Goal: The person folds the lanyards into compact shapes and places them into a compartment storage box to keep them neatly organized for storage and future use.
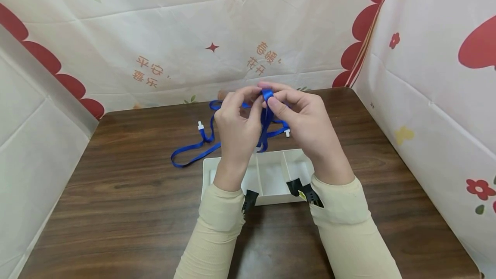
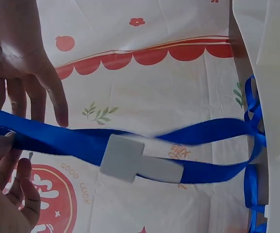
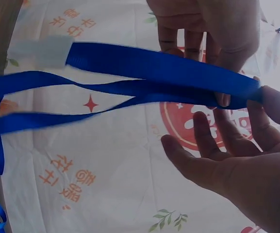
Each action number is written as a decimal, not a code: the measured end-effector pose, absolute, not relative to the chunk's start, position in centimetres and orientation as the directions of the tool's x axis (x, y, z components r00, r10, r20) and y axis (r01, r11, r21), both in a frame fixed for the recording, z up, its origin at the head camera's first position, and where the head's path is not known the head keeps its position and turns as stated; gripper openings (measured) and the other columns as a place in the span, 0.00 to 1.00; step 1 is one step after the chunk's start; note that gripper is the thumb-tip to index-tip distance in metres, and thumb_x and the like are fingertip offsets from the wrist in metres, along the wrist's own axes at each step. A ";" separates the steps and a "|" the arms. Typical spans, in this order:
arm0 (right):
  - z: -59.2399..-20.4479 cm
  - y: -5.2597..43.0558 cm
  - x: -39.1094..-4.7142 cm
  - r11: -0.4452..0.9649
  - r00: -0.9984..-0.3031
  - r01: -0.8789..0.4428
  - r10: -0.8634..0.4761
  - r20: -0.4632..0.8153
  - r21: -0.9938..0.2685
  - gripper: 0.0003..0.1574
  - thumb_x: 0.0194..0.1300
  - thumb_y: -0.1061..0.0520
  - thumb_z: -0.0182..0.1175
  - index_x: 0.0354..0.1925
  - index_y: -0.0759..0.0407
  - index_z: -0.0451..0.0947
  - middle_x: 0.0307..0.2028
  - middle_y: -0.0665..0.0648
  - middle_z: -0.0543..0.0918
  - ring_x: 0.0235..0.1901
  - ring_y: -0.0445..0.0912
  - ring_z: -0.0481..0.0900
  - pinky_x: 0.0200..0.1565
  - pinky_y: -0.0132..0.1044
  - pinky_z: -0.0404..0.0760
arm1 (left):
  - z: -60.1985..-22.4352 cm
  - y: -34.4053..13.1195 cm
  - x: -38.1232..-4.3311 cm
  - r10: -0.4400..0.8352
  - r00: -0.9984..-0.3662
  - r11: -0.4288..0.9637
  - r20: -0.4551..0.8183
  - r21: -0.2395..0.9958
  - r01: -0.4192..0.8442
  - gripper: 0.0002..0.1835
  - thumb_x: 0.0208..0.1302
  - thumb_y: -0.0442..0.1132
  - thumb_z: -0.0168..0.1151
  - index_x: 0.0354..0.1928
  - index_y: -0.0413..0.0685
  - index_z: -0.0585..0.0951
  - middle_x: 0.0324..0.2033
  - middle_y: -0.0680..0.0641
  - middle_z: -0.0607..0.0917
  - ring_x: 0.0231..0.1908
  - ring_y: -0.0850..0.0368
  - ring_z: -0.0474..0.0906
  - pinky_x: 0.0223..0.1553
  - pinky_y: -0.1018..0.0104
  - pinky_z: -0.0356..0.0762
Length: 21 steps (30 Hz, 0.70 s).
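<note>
A blue ribbon lanyard (image 1: 265, 126) hangs down from both raised hands, above the back edge of a white tray. With thumb and fingertips, my right hand (image 1: 306, 117) pinches the folded top of the strap. Close beside it, my left hand (image 1: 238, 124) also pinches the lanyard near its upper end. Lower on the strap, a white plastic clip (image 2: 123, 158) shows in the left wrist view; in the right wrist view the white clip (image 3: 55, 51) is blurred. The strap hangs in several lengths that run partly over each other.
More blue lanyard (image 1: 190, 146) lies in loose loops on the brown table (image 1: 128, 193), with white end pieces (image 1: 200, 125) at left and right. The white divided tray (image 1: 271, 200) stands below the wrists. Printed cloth walls (image 1: 186, 25) enclose the back and sides.
</note>
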State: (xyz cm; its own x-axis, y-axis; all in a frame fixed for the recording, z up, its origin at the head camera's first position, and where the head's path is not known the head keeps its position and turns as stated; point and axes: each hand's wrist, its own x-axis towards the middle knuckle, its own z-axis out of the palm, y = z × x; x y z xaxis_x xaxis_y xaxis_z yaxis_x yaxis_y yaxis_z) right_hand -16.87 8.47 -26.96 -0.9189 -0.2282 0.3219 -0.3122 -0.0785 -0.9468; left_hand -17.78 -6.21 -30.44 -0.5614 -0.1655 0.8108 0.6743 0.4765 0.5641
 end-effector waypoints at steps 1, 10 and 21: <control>-26.9 8.5 -16.8 -0.069 -0.919 -0.310 -0.232 0.317 -0.948 0.14 0.78 0.59 0.61 0.41 0.69 0.87 0.66 0.58 0.84 0.71 0.48 0.77 0.61 0.34 0.84 | -30.5 -6.2 -17.8 -0.165 -0.555 0.485 0.815 0.557 0.674 0.06 0.73 0.33 0.68 0.44 0.35 0.88 0.35 0.40 0.91 0.37 0.49 0.85 0.32 0.61 0.84; -26.6 8.4 -16.7 0.015 -0.950 -0.252 -0.193 0.245 -0.968 0.19 0.79 0.54 0.62 0.48 0.70 0.87 0.64 0.54 0.86 0.69 0.44 0.78 0.66 0.37 0.80 | -30.5 -6.2 -18.1 -0.138 -0.548 0.476 0.825 0.541 0.694 0.06 0.73 0.32 0.68 0.44 0.34 0.89 0.38 0.39 0.93 0.40 0.47 0.87 0.40 0.57 0.87; -26.2 8.5 -17.6 -0.021 -0.968 -0.206 -0.140 0.207 -0.978 0.20 0.76 0.50 0.66 0.55 0.64 0.88 0.52 0.53 0.90 0.51 0.48 0.88 0.46 0.33 0.89 | -29.8 -6.5 -18.9 -0.075 -0.610 0.334 0.789 0.596 0.730 0.07 0.73 0.32 0.68 0.47 0.34 0.88 0.40 0.39 0.93 0.39 0.47 0.88 0.43 0.63 0.86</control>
State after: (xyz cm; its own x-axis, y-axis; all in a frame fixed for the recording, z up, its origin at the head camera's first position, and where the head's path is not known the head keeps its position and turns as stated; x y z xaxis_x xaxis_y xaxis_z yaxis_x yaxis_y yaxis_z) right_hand -17.55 8.46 -26.22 -0.9683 -0.1402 0.2067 -0.2058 -0.0210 -0.9784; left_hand -18.89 -6.46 -29.80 -0.6102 -0.0745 0.7887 0.7298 0.3345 0.5963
